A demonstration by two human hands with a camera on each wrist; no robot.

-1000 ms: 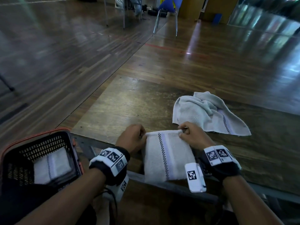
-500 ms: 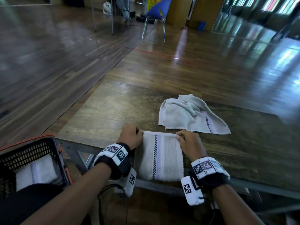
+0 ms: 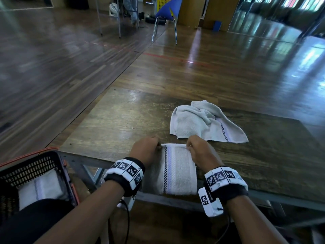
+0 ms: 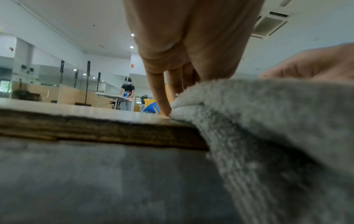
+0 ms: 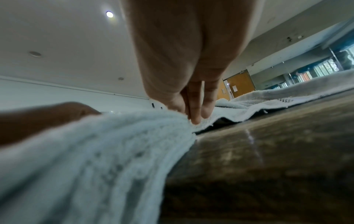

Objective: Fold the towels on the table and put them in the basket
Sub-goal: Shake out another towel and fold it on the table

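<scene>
A folded white towel (image 3: 175, 169) with a checked stripe lies at the table's near edge and hangs slightly over it. My left hand (image 3: 146, 151) grips its far left corner, the fingers curled down onto the cloth (image 4: 249, 106). At the far right corner my right hand (image 3: 197, 150) pinches the towel (image 5: 114, 144), fingertips (image 5: 195, 118) pressed on its edge. Behind it a second, crumpled towel (image 3: 202, 122) lies loose on the table. The black basket (image 3: 35, 169) with an orange rim stands at the lower left, with a folded towel (image 3: 40, 187) inside.
The worn wooden table (image 3: 123, 120) stretches ahead and to the right, with a metal frame under its near edge (image 3: 84, 164). A blue chair (image 3: 167, 16) stands far off on the wooden floor. People work at a distant table (image 4: 114, 95).
Both hands have moved closer together on the towel's far edge, and the towel now looks narrower. The head view has tilted up a little.
</scene>
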